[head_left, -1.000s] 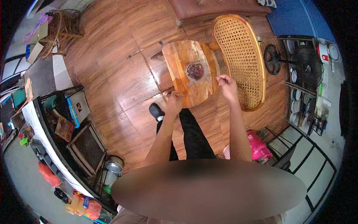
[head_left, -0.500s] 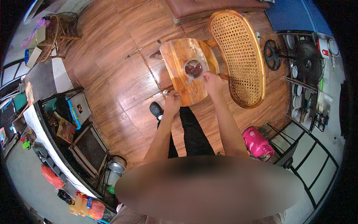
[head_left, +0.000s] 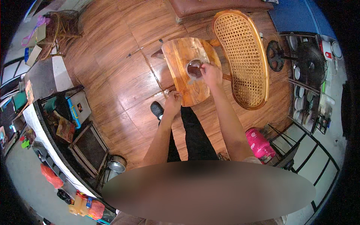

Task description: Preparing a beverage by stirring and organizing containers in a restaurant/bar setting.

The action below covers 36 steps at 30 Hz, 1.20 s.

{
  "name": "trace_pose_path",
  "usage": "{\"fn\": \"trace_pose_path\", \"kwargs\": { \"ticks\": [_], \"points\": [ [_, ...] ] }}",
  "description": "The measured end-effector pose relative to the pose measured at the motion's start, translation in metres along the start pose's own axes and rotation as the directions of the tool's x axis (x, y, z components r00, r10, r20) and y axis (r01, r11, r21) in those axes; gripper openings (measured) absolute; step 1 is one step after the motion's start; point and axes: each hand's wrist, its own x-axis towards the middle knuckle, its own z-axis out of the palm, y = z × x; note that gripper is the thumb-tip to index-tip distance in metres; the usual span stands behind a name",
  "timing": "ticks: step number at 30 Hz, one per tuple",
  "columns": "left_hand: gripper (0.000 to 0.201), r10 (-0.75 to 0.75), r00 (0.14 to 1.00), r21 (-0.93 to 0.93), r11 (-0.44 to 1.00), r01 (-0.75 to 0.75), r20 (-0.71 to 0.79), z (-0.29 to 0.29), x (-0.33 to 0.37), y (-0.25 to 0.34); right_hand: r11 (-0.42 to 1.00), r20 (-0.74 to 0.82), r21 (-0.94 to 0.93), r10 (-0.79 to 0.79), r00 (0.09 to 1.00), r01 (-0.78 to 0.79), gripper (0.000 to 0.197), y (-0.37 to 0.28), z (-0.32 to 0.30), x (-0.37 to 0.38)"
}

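A wooden chair seat [head_left: 197,90] with glossy, streaked grain lies in front of me. On it stands a small round bowl [head_left: 194,70] with dark reddish-brown contents and a pale rim. My right hand [head_left: 212,74] reaches over the bowl's right side, its fingers pinched together at the rim; what they hold, if anything, is too small to make out. My left hand [head_left: 172,102] is closed at the seat's near left edge, fingertips drawn together; anything inside them cannot be made out.
The chair's curved cane backrest [head_left: 245,60] rises right of the seat. A black fan [head_left: 307,65] and a dish rack [head_left: 302,97] stand farther right. A pink gas cylinder [head_left: 258,144] is at the lower right. A black-framed shelf unit [head_left: 63,127] stands left on the wood-patterned floor [head_left: 127,90].
My right hand has moved up and left, from beside the bowl to over its right rim. The left hand stays at the seat edge. The whole view has shifted slightly.
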Motion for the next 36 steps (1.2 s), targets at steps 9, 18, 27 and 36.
{"fn": "trace_pose_path", "kwargs": {
  "ticks": [9,18,27,36],
  "points": [
    [0.025,0.032,0.999,-0.041,0.999,-0.033,-0.013,-0.001,-0.001,-0.008,0.997,0.049,-0.067,0.043,0.998,-0.040,0.017,-0.011,0.018,0.022],
    [0.026,-0.019,1.000,-0.040,0.999,0.019,0.009,0.003,-0.002,-0.010,0.998,0.075,-0.051,0.045,0.996,-0.041,0.014,-0.003,0.013,0.023],
    [0.025,-0.012,0.999,-0.002,1.000,0.012,0.052,0.013,0.001,-0.030,0.974,0.065,0.203,0.090,0.994,-0.102,0.016,-0.002,-0.062,-0.012],
    [0.028,-0.066,0.997,0.006,0.998,0.066,0.032,0.007,-0.003,-0.015,0.949,0.064,0.291,0.107,0.992,-0.121,0.016,0.001,-0.116,-0.046]
  ]
}}
